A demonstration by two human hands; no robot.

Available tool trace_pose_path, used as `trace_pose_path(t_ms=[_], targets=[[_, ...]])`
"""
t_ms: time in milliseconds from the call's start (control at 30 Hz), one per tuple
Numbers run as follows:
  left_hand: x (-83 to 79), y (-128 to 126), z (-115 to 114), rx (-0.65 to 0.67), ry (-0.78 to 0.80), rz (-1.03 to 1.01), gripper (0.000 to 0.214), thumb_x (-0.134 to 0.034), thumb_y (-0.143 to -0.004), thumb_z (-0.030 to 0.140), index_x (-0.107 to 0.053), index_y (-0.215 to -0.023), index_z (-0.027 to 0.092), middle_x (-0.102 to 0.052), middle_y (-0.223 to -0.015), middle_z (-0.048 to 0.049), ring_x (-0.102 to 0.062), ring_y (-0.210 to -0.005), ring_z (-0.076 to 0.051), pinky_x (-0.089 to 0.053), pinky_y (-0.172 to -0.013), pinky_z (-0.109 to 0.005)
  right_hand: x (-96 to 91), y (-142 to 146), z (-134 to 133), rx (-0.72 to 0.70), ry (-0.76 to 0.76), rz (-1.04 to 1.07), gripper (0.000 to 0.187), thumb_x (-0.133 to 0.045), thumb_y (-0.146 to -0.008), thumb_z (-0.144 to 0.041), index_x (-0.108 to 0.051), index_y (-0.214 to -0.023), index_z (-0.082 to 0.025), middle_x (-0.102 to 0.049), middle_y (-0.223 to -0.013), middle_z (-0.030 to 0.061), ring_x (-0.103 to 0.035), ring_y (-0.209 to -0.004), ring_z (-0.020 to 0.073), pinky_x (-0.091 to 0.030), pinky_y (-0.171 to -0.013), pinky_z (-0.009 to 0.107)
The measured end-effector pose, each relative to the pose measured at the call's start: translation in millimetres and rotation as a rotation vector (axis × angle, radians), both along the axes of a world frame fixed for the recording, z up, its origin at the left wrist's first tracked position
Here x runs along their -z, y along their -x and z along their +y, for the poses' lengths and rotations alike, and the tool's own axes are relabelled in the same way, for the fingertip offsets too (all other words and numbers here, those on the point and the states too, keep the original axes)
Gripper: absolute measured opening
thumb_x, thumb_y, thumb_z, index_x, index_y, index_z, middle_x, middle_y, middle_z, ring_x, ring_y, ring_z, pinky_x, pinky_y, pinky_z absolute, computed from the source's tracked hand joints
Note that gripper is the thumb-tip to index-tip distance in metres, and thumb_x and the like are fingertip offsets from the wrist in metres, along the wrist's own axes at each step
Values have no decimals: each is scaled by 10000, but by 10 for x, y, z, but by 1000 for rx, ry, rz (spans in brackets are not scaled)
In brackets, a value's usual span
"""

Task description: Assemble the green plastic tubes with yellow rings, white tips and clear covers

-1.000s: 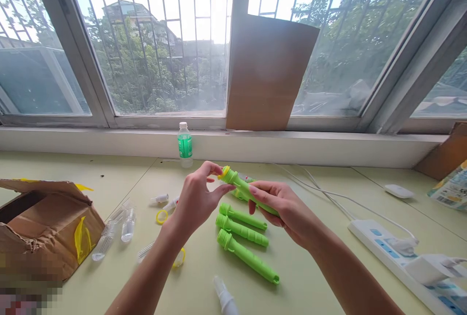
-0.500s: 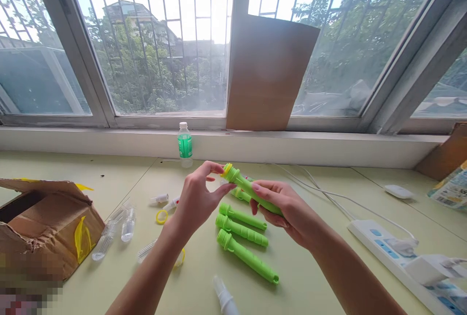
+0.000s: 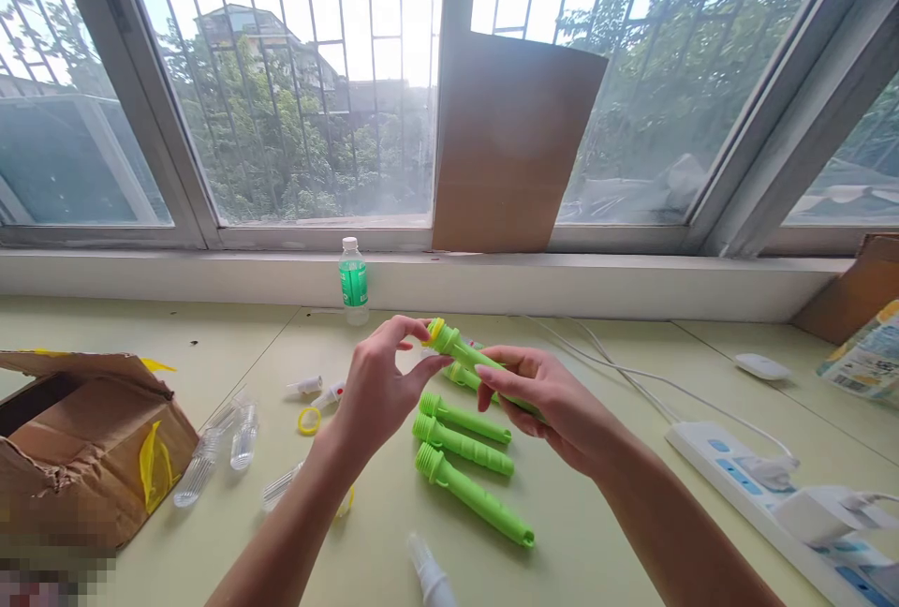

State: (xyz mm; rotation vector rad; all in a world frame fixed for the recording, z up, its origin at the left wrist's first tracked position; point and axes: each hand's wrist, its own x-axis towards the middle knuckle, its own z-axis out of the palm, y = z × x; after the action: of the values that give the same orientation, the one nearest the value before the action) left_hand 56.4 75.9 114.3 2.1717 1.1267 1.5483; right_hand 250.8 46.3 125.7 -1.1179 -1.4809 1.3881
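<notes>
My right hand (image 3: 554, 401) grips a green plastic tube (image 3: 464, 354) by its shaft, holding it tilted above the table. A yellow ring (image 3: 434, 330) sits on the tube's upper end. My left hand (image 3: 379, 382) pinches that end with thumb and fingers. Below the hands, three more green tubes (image 3: 467, 452) lie side by side on the pale green table (image 3: 596, 532), and another green tube (image 3: 460, 376) lies behind them. A loose yellow ring (image 3: 307, 421) rests to the left.
Several clear plastic tubes (image 3: 221, 438) and small white caps (image 3: 319, 390) lie at left, beside an open cardboard box (image 3: 77, 443). A small bottle (image 3: 354, 280) stands by the window sill. A white power strip (image 3: 773, 495) with cables lies at right. A white part (image 3: 430, 577) sits near the front edge.
Both hands stay on the green tube with only slight shifts; the left fingers have closed a little more on the ringed end. The view has drifted slightly.
</notes>
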Motion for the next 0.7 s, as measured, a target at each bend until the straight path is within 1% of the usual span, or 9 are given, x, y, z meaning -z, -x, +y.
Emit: trace_pose_path(t_ms=[100,233,333,400,533,600,700], targets=[[-10,5,1,8,-5,0,231,-727,-735,293,-552,-869,220,-708,-977,-18,-682,-840,-183,-584,-758,-361,9,10,7,18,-44,-6,381,-623,-795,-508,-659,-712,-138,-509,-645,7,-342,-475,72,-199,-424,240],[-15,10,6,19,24,17,280,-741,-717,281,-554,-916,221,-692,-997,-19,-672,-863,-184,-583,-769,-365,13,20,11,20,-61,-2,389,-618,-799,-513,-657,-699,-139,-475,-616,-6,-321,-479,75,-190,-437,247],[-8,10,10,29,29,18,255,-714,-741,239,-551,-937,223,-683,-984,-10,-663,-869,-171,-581,-771,-350,11,22,9,15,-55,16,394,-614,-805,-506,-644,-677,-135,-440,-573,-17,-298,-470,74,-168,-435,251],[-4,9,10,32,22,17,245,-701,-754,234,-550,-946,224,-680,-978,-11,-661,-870,-169,-581,-772,-347,13,23,8,14,-47,26,393,-613,-809,-502,-640,-676,-133,-449,-584,-13,-300,-463,70,-157,-432,252],[-8,11,6,17,17,32,230,-710,-751,280,-543,-900,224,-692,-962,-11,-673,-788,-166,-583,-751,-353,20,26,7,23,-22,22,404,-620,-801,-504,-640,-655,-128,-438,-565,-18,-301,-441,62,-152,-420,247],[-12,17,4,8,20,35,231,-713,-748,307,-538,-871,221,-697,-947,-12,-676,-746,-164,-583,-739,-356,19,30,3,27,-8,27,385,-619,-805,-497,-651,-694,-130,-478,-575,-9,-309,-433,59,-155,-410,239],[-18,37,4,20,36,39,225,-698,-761,332,-545,-882,220,-694,-935,-16,-676,-785,-175,-580,-752,-361,16,45,-7,24,27,42,341,-590,-832,-481,-661,-877,-150,-604,-682,34,-331,-421,56,-154,-389,222]])
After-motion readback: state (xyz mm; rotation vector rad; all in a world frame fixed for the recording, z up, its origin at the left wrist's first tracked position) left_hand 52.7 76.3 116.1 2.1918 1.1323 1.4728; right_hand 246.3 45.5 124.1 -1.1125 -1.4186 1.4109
